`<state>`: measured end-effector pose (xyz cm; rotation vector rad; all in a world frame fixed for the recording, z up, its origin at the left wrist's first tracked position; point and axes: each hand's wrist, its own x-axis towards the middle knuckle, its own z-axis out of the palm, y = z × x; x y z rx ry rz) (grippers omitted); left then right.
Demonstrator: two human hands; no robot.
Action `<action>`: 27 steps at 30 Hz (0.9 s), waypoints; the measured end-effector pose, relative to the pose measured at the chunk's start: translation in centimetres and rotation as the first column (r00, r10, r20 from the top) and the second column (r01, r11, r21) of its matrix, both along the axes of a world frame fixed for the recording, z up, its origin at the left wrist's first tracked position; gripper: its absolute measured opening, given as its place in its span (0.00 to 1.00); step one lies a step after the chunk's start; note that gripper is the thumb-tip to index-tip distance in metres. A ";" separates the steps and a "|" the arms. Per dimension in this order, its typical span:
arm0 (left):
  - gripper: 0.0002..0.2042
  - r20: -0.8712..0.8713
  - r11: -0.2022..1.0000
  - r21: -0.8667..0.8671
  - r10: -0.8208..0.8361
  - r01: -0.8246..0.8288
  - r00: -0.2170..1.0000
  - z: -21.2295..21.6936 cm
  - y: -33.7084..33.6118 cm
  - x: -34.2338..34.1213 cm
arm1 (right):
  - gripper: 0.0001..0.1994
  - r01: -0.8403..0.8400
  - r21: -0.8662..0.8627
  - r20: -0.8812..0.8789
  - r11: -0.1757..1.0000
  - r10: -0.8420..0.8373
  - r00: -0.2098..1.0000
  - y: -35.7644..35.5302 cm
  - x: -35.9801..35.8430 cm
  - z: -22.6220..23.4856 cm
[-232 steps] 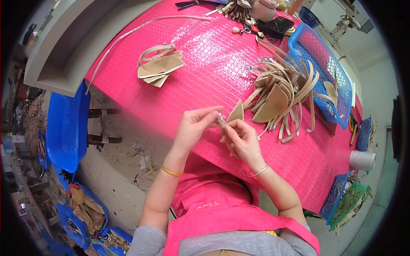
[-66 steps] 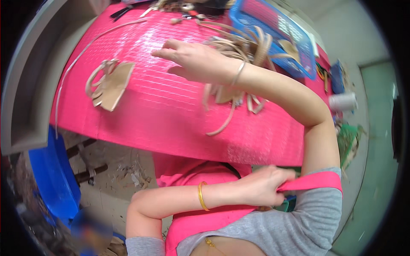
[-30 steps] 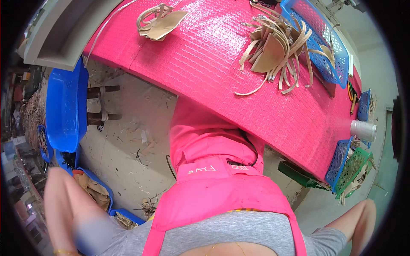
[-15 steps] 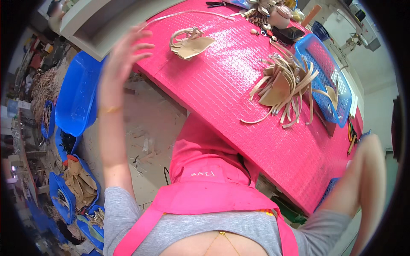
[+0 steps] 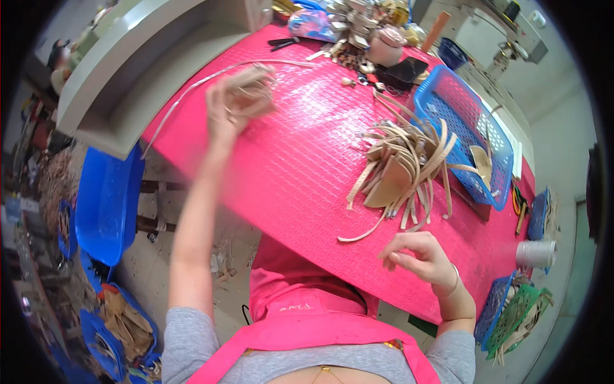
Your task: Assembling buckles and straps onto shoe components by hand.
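Note:
At the far left of the pink table, my left hand is closed on a small bundle of tan leather-like pieces with straps; both are a little blurred. My right hand hovers at the near edge of the table, fingers loosely bent, with nothing visible in it. Just beyond it lies a larger pile of tan flat pieces with long straps, loose ends trailing toward me. A thin pale cord curves along the table behind my left hand.
A blue perforated basket stands beside the pile, with a tan piece in it. Tassels and small trinkets crowd the far edge. A grey shelf box adjoins the table's left; blue tubs stand below. Pliers and a spool lie right.
My left hand has moved right and onto the small tan bundle, which it now grips. My right hand has come in from the right edge to the table's near side. The view has shifted.

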<state>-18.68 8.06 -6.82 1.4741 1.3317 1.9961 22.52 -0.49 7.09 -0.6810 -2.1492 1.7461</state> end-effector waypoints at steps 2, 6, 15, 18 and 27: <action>0.37 -0.571 0.931 -0.093 0.241 -0.353 0.785 1.0 2.0 -3.8 | 0.05 0.138 0.057 0.090 0.989 -0.143 0.986 0.3 1.1 -1.3; 0.42 -0.592 0.800 -0.271 0.300 -0.535 0.748 -0.7 3.0 -7.9 | 0.12 0.310 0.762 0.027 0.568 -0.506 0.862 4.0 1.7 -3.3; 0.13 0.086 0.729 -0.543 -0.445 0.416 0.892 6.5 -11.3 16.8 | 0.12 -0.209 0.976 0.207 0.063 -0.575 0.791 10.8 2.7 -4.7; 0.18 0.701 0.043 -0.393 -0.633 0.919 0.329 3.9 -14.1 25.8 | 0.10 -0.250 0.968 0.239 -0.007 -0.260 0.935 10.9 2.6 -4.5; 0.16 0.870 0.550 -0.263 -0.221 0.793 0.441 3.2 -9.4 22.7 | 0.07 0.149 0.825 0.175 0.546 -0.497 0.850 0.8 -0.9 -6.3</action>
